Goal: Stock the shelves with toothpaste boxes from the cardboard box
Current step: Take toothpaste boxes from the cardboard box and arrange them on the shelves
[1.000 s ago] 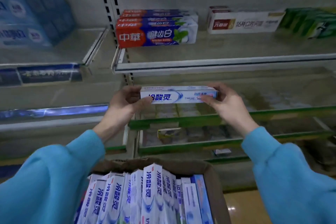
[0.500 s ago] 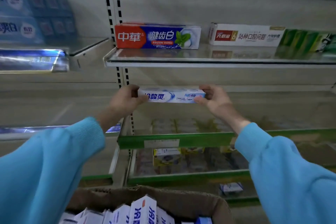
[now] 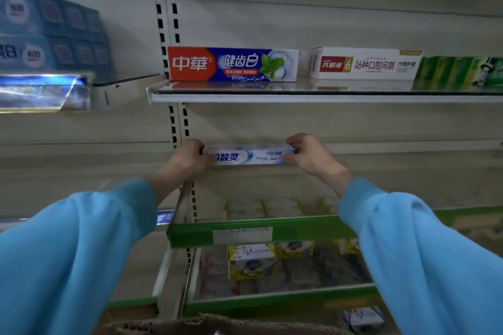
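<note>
**White-and-blue toothpaste box held level at the middle shelf**

The toothpaste box (image 3: 249, 154) is a long, slim carton, white with pale blue washes and a curved swoosh near its middle. Bold blue Chinese characters run along the left half of its front face, and smaller blue and red print sits on the right half. It lies horizontal, front face toward the camera, deep in the bay above the green-edged shelf (image 3: 245, 231) and close to the back panel. Whether it rests on that shelf or is just above it cannot be told.

The left hand (image 3: 187, 158) grips the left end of the box, fingers curled over the top and the thumb across the front, covering the first character. The right hand (image 3: 307, 155) grips the right end in the same way, fingers bent over the top edge and thumb under the front corner. Both arms wear light blue sleeves.

Above the box, the glass shelf (image 3: 299, 95) carries a red-and-blue toothpaste carton (image 3: 232, 64) directly over it, with a white carton (image 3: 364, 63) to the right of that and green cartons (image 3: 457, 72) farther right. Up and to the left of the box, in the neighbouring bay, stands a stack of blue packs (image 3: 49, 32). Below the box, under the green-edged shelf, lie yellow-and-white packages (image 3: 251, 261). At the bottom edge of the view, the rim of the cardboard box (image 3: 212, 325) shows.
</note>
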Motion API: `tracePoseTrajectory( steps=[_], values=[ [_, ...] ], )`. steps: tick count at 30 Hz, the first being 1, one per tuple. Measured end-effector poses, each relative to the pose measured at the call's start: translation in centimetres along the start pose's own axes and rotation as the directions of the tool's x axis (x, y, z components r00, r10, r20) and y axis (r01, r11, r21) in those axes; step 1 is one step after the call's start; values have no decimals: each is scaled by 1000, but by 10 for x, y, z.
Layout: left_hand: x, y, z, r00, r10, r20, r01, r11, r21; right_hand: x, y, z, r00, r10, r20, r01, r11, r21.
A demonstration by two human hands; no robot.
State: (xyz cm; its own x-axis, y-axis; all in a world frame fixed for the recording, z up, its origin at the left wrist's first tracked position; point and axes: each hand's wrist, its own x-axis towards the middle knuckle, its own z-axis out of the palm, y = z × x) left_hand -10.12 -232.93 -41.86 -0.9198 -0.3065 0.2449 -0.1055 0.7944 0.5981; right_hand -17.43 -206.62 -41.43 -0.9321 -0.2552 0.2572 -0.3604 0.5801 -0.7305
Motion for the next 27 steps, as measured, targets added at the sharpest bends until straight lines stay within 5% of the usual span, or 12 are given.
tracePoseTrajectory(
  steps=[12, 27],
  values=[
    [12, -15, 9, 998, 56, -21, -54, 994, 94, 14, 18, 11, 1000, -25, -12, 24, 997, -71],
    [-5, -14, -2, 1000, 25, -5, -25, 997, -75, -4, 10, 7, 999, -33, 1, 33, 994, -105]
  ],
)
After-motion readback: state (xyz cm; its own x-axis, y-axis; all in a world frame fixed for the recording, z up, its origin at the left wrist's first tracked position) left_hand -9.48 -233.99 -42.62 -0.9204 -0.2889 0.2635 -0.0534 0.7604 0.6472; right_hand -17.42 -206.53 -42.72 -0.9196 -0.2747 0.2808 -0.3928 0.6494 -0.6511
